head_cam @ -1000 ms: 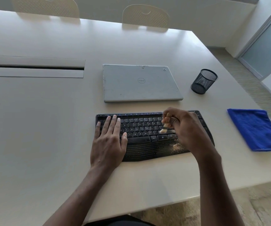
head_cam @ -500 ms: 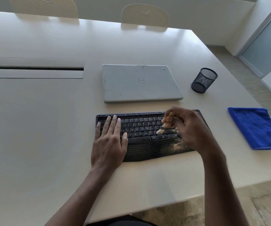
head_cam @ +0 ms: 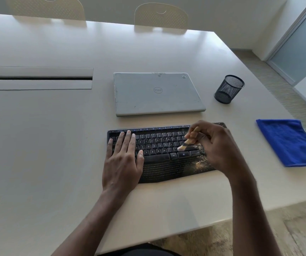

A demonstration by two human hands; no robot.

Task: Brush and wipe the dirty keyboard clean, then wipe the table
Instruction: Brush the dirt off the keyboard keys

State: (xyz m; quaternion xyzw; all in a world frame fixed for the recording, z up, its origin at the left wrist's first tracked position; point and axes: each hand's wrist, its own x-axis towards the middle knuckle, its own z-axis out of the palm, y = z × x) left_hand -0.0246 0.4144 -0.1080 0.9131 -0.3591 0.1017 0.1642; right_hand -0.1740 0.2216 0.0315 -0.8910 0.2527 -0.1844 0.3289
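1. Large off-white table (head_cam: 38,145); cable slot (head_cam: 38,78) with flap at far left.
2. Left chair (head_cam: 45,8) and right chair (head_cam: 161,15): pale, perforated backs, at table's far edge.
3. White wall (head_cam: 222,15) behind; frosted glass panel (head_cam: 299,50) far right.
4. Beige carpet (head_cam: 259,235) near right; soft glare on far tabletop.

You see a matt black plastic keyboard (head_cam: 164,156) dusted with pale grit, a fluffy blue cloth (head_cam: 290,142), a scuffed grey laptop (head_cam: 157,93), a black wire-mesh cup (head_cam: 228,89), and a smooth, lightly glossy table (head_cam: 47,145).
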